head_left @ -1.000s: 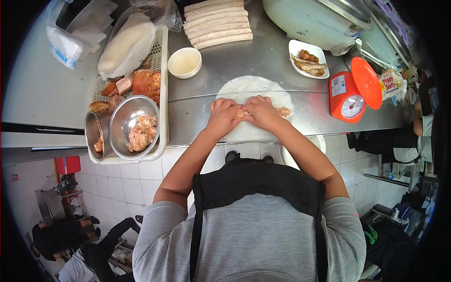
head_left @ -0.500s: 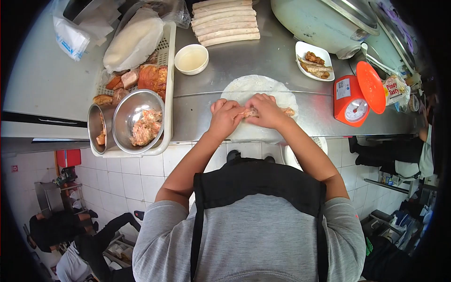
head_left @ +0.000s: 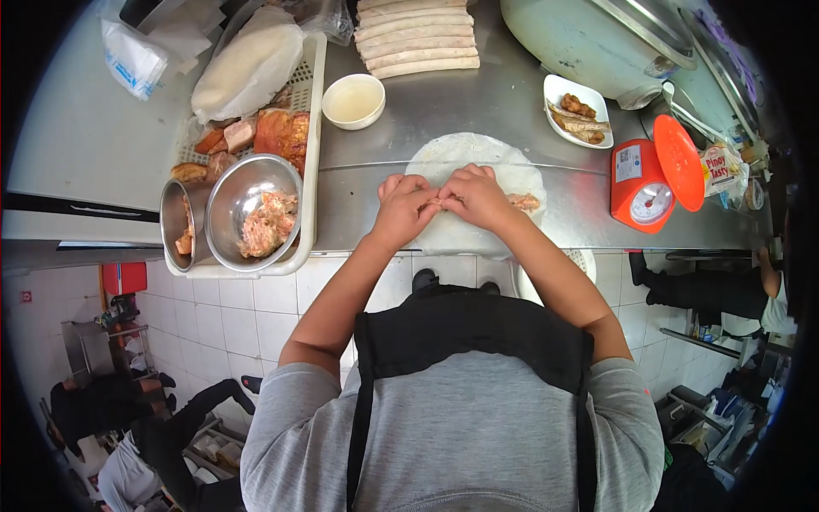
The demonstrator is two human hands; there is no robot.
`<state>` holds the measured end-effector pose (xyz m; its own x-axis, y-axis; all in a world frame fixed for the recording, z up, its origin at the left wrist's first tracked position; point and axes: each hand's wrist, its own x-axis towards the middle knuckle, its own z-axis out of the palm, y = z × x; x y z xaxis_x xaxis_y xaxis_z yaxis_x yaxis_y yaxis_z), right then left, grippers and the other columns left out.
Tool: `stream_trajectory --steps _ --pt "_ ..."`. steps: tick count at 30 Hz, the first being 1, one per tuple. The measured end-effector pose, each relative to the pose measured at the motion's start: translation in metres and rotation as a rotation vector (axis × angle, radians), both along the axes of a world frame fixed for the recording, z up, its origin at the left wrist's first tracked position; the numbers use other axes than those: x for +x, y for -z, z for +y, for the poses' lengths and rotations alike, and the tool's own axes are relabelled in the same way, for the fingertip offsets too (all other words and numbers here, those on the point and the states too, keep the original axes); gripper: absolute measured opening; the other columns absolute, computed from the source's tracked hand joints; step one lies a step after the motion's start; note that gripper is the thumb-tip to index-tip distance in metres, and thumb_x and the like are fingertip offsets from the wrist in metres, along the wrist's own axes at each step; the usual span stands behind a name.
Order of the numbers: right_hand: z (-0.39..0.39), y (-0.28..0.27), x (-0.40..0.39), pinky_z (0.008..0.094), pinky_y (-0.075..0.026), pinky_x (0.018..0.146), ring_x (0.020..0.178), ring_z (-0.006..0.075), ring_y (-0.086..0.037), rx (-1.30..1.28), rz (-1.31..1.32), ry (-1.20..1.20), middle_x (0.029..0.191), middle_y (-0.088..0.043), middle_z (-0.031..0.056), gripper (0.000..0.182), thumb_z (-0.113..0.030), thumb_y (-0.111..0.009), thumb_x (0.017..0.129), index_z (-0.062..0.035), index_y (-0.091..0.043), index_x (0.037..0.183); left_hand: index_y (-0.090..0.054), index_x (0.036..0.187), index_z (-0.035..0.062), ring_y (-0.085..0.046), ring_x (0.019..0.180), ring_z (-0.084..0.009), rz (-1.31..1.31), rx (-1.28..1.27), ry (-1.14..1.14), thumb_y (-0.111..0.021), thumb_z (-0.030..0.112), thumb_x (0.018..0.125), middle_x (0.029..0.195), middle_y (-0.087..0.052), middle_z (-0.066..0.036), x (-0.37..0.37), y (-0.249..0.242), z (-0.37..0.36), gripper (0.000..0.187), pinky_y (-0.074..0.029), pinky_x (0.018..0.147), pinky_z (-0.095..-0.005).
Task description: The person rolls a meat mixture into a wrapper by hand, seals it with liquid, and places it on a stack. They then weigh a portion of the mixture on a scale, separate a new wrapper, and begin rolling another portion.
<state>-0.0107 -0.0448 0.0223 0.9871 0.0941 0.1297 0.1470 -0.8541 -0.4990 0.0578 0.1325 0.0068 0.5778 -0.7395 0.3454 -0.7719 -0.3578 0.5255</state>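
On the grey steel table (head_left: 358, 149), the large pale-green tub (head_left: 572, 43) is cut off above, and the white plastic basket (head_left: 312, 162) holds a round steel bowl (head_left: 223, 205) with pink minced filling (head_left: 269, 224). Thin round white wrapper (head_left: 465, 154) lies under left hand (head_left: 404, 207) and right hand (head_left: 472, 198), whose fingertips pinch at the pink filling strip (head_left: 523, 202), partly hidden.
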Motion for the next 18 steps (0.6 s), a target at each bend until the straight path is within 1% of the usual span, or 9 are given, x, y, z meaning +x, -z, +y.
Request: stream_trajectory --steps 2,3,6,9,12,15,17,18 --pt "0.002 0.006 0.002 0.0349 -0.032 0.081 0.089 0.0192 -0.049 0.014 0.022 0.004 0.087 -0.058 -0.0009 0.015 -0.026 -0.066 0.071 -0.0169 -0.065 0.082 -0.064 0.099 0.0169 -0.041 0.097 -0.0244 -0.047 0.013 -0.012 -0.071 0.021 0.065 0.102 -0.051 0.0 0.003 0.013 -0.001 0.034 -0.028 0.086 -0.0382" --pt "0.004 0.007 0.003 0.035 -0.032 0.08 0.089 0.0192 -0.049 0.021 0.032 0.007 0.087 -0.058 -0.001 0.015 -0.026 -0.066 0.071 -0.0169 -0.065 0.083 -0.065 0.098 0.0174 -0.041 0.097 -0.0244 -0.033 0.022 -0.024 -0.071 0.021 0.065 0.102 -0.051 0.0 0.003 0.01 0.0 0.034 -0.028 0.086 -0.0382" --pt "0.008 0.008 0.004 0.035 -0.032 0.08 0.09 0.0191 -0.049 0.048 -0.142 0.097 0.087 -0.058 -0.0006 0.016 -0.027 -0.066 0.071 -0.0169 -0.065 0.083 -0.065 0.097 0.0189 -0.04 0.099 -0.0242 0.012 0.038 -0.05 -0.07 0.02 0.066 0.102 -0.05 0.0 0.002 0.003 0.001 0.032 -0.027 0.086 -0.038" --pt "0.014 0.002 0.004 0.0348 -0.031 0.082 0.091 0.0194 -0.049 -0.085 -0.027 0.022 0.087 -0.058 -0.0002 0.02 -0.029 -0.067 0.069 -0.0164 -0.065 0.084 -0.066 0.097 0.0194 -0.039 0.1 -0.0241 0.022 0.045 -0.046 -0.07 0.019 0.065 0.102 -0.049 -0.001 0.005 0.002 0.002 0.032 -0.027 0.087 -0.0377" --pt "0.012 0.004 0.007 0.0349 -0.03 0.083 0.092 0.02 -0.048 -0.099 0.008 -0.006 0.089 -0.057 0.0003 0.021 -0.03 -0.068 0.068 -0.0168 -0.065 0.085 -0.066 0.098 0.0188 -0.038 0.101 -0.0242 0.008 0.065 -0.031 -0.071 0.019 0.065 0.103 -0.048 -0.002 0.008 0.005 0.005 0.034 -0.027 0.087 -0.0375" --pt "0.01 0.002 0.005 0.0352 -0.03 0.083 0.091 0.0196 -0.049 0.027 -0.17 0.037 0.086 -0.058 -0.0015 0.019 -0.029 -0.069 0.068 -0.0176 -0.064 0.083 -0.066 0.098 0.0185 -0.038 0.101 -0.0243 0.051 0.074 -0.021 -0.071 0.02 0.064 0.104 -0.048 -0.002 0.011 -0.005 0.01 0.034 -0.027 0.087 -0.0375" --pt "0.01 -0.004 0.005 0.0356 -0.03 0.084 0.092 0.02 -0.049 0.031 -0.126 -0.018 0.087 -0.057 -0.0005 0.02 -0.029 -0.069 0.067 -0.0172 -0.063 0.083 -0.066 0.098 0.0185 -0.038 0.101 -0.0243 0.103 0.064 -0.029 -0.072 0.021 0.064 0.104 -0.048 -0.003 0.011 -0.014 0.015 0.034 -0.027 0.087 -0.0378" --pt "0.012 -0.006 0.005 0.0359 -0.03 0.084 0.093 0.0203 -0.049 0.039 -0.1 -0.044 0.088 -0.057 -0.0001 0.021 -0.028 -0.069 0.067 -0.0169 -0.063 0.083 -0.066 0.097 0.0183 -0.038 0.101 -0.0243 0.075 0.07 -0.025 -0.072 0.021 0.064 0.104 -0.048 -0.003 0.011 -0.012 0.015 0.034 -0.027 0.087 -0.0378"
